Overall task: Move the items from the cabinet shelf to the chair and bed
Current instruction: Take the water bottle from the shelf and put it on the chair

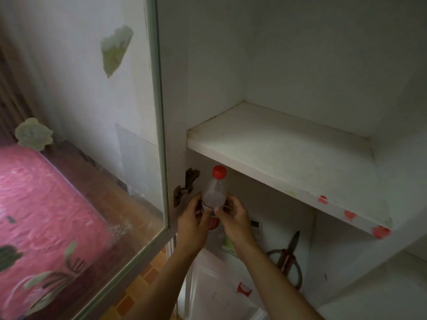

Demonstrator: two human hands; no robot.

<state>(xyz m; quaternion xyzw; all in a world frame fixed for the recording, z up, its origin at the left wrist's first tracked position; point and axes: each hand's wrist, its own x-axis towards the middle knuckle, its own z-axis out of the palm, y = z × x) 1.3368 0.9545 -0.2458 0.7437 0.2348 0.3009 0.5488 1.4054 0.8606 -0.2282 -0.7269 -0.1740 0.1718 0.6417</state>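
Note:
A clear plastic bottle point(215, 192) with a red cap stands upright in front of the lower cabinet shelf. My left hand point(193, 224) grips its left side and my right hand point(234, 221) grips its right side, both around the lower body. The bottle's base is hidden by my fingers. Red-handled scissors point(288, 257) lie on the lower shelf to the right of my right arm. A white remote-like device point(257, 229) and a green-white packet point(228, 244) sit behind my right wrist. The upper shelf point(277, 146) is bare.
The open glass cabinet door point(159, 125) stands at my left. Through it I see the bed with a pink floral cover point(39, 204) and a brown tiled floor point(120, 188). A white plastic bag point(221, 287) lies under my arms.

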